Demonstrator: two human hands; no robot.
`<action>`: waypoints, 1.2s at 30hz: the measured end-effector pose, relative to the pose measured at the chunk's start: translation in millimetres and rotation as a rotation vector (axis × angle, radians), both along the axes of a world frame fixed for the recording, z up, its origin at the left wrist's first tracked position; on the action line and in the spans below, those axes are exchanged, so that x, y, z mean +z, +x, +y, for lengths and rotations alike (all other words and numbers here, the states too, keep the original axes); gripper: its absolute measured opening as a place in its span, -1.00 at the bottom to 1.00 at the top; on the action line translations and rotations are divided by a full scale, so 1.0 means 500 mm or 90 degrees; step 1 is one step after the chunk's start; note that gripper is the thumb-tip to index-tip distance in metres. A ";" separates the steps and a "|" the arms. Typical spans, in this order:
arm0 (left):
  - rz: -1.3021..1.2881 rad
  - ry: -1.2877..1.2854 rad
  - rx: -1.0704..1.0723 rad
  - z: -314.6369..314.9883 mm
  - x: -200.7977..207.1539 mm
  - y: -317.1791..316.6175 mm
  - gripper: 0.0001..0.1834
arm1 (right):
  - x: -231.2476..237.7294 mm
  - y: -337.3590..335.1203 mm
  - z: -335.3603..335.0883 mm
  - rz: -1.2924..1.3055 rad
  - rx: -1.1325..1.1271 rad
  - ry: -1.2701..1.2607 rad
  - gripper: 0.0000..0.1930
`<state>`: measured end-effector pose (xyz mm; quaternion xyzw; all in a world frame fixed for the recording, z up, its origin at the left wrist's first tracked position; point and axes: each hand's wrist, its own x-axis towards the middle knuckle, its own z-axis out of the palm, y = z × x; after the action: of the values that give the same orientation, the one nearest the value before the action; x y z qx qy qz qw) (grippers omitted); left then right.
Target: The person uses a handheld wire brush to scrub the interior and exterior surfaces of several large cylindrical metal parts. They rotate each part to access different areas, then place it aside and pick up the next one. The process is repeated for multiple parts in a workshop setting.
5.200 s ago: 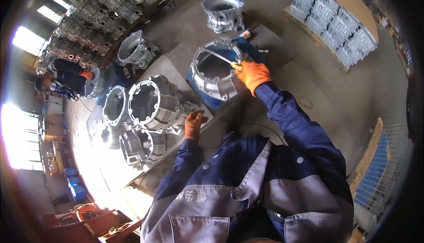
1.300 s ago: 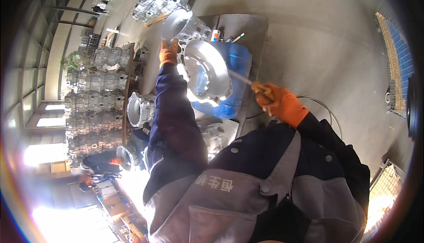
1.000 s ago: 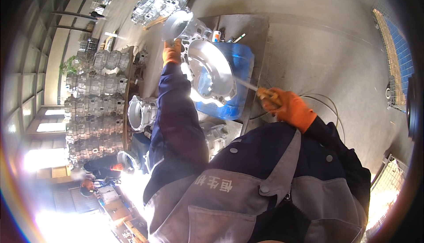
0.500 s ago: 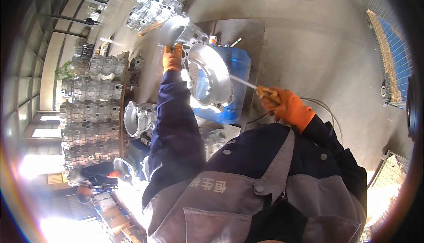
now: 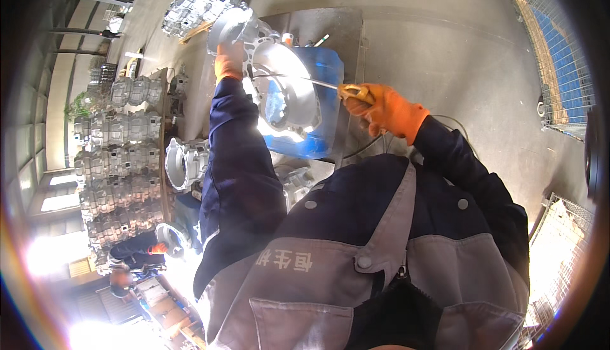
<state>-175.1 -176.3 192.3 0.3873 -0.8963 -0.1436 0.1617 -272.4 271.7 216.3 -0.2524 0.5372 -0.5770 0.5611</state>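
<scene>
A silvery cast-metal housing (image 5: 306, 89) with a wide round opening rests on a blue plastic support (image 5: 327, 70). At its far left, my left hand (image 5: 229, 62), in an orange glove, is closed on the housing's edge; its fingertips are partly hidden. My right hand (image 5: 397, 113), also gloved in orange, is wrapped round a yellow air blow gun (image 5: 357, 93). The gun's long thin nozzle points left, across the rim and into the housing's opening. Bright glare covers part of the metal.
A dark table (image 5: 349, 29) lies beneath the blue support. A thin hose (image 5: 459, 126) loops at right. Housings stand in stacked rows (image 5: 121, 159) at left, with a single housing (image 5: 184, 162) nearer. A co-worker's gloved hand (image 5: 157, 248) touches another part. A wire cage (image 5: 556, 64) stands far right.
My right hand has moved left with the air blow gun, and its nozzle now reaches farther across the housing's opening. My left hand keeps its hold. The whole view has shifted slightly.
</scene>
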 end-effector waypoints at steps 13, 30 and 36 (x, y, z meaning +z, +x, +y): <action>0.033 -0.038 0.035 0.039 0.006 -0.001 -0.39 | 0.009 0.003 -0.009 0.044 -0.061 -0.016 -0.72; 0.080 -0.052 0.037 0.030 -0.006 -0.002 -0.36 | 0.055 0.012 -0.029 0.172 -0.048 0.140 -0.57; 0.061 -0.024 0.063 0.062 0.022 0.003 -0.42 | 0.068 0.018 -0.030 0.130 -0.061 0.112 -0.59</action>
<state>-173.4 -145.5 203.3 0.4207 -0.8698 -0.1370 0.2186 -263.3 256.5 250.3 -0.2338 0.6515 -0.5253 0.4950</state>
